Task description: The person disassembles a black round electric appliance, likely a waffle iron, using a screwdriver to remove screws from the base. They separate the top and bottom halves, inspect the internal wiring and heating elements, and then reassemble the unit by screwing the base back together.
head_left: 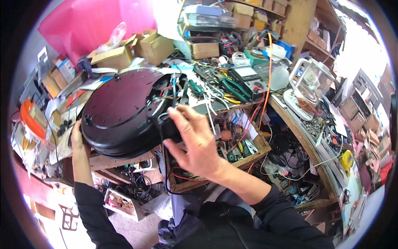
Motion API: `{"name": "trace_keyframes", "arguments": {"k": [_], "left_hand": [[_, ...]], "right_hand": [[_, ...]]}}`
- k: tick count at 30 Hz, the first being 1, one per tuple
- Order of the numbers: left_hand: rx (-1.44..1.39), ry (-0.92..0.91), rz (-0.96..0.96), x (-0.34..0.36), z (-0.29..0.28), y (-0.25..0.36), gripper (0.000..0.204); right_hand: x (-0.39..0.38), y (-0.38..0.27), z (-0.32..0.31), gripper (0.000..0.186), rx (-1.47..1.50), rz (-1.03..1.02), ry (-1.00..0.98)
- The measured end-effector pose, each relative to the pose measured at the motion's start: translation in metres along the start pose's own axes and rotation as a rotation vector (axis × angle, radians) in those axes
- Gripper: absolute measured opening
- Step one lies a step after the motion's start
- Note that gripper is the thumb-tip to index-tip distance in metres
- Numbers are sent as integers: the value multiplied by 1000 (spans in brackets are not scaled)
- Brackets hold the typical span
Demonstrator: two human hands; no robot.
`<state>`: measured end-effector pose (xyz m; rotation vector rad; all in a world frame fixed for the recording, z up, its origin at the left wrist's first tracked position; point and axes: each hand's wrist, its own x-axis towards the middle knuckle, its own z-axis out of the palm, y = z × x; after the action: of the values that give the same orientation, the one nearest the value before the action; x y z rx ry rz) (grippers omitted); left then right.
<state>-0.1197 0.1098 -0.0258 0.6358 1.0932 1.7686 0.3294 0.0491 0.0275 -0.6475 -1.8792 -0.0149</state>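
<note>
A wide, round electric appliance [120,103] with a dark maroon face and a glossy black rim is tilted at the bench's front edge. Near its right side an open recess [166,95] shows red, blue and white wires. My left hand [77,137] grips the left rim, its fingers partly hidden behind it. At the right end, my right hand [195,141] has thumb and fingertips on either side of the protruding black part [163,124]. A black cord [166,174] hangs below that end.
Pliers [234,89], cables and a meter [244,74] crowd the bench beyond. An open wooden drawer [259,145] holds parts under my right hand. A glass jug [313,79] stands at the right, near an orange cable [268,74]. Cardboard boxes [155,47] sit behind.
</note>
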Motion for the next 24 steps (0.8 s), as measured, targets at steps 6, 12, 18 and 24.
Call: {"name": "trace_keyframes", "arguments": {"k": [6, 12, 18, 24], "left_hand": [[11, -30, -70, 16, -13, -1, 34], [18, -37, -76, 4, -11, 2, 29], [18, -76, 15, 2, -18, -4, 33], [71, -106, 87, -34, 10, -4, 46]], "right_hand": [[-10, 3, -7, 66, 127, -3, -19], [-12, 71, -29, 26, -111, 133, 70], [25, 185, -58, 19, -642, 200, -61], [46, 215, -61, 26, -673, 328, -447]]}}
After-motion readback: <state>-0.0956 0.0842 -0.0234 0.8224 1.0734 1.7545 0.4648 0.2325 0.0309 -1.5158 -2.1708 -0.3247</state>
